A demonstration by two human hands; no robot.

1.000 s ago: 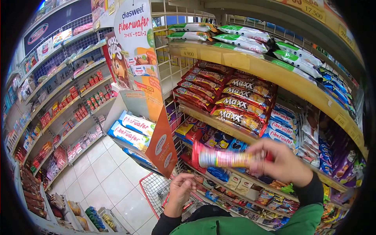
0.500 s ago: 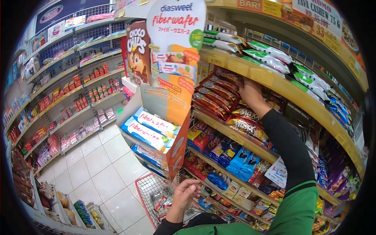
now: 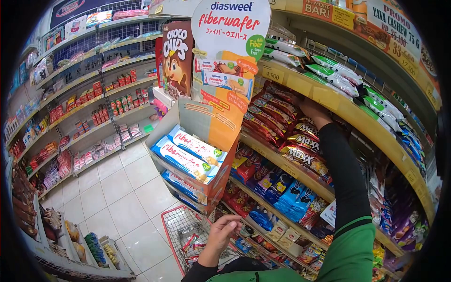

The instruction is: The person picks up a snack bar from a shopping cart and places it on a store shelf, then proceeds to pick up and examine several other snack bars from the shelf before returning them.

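My right hand reaches deep into a shelf under the yellow price edge. Its fingers are hidden among the packets, so what they touch cannot be made out. Beside it on the left lie red-brown wrapped bars in rows. Below the wrist are shiny gold and brown Maxx packets. My left hand hovers over the edge of a red-rimmed wire shopping basket, its fingers curled in and the thumb on top. Nothing shows in it. A few small packets lie in the basket.
A cardboard display of blue and white fiberwafer packs stands left of the shelf, with a Choco Chips box behind. Lower shelves hold blue packets. White floor tiles run to another stocked shelf wall.
The view has shifted, so the display and shelves sit farther right. My right hand has gone deeper among the packets, and its fingers are more hidden. My left hand stays about the same.
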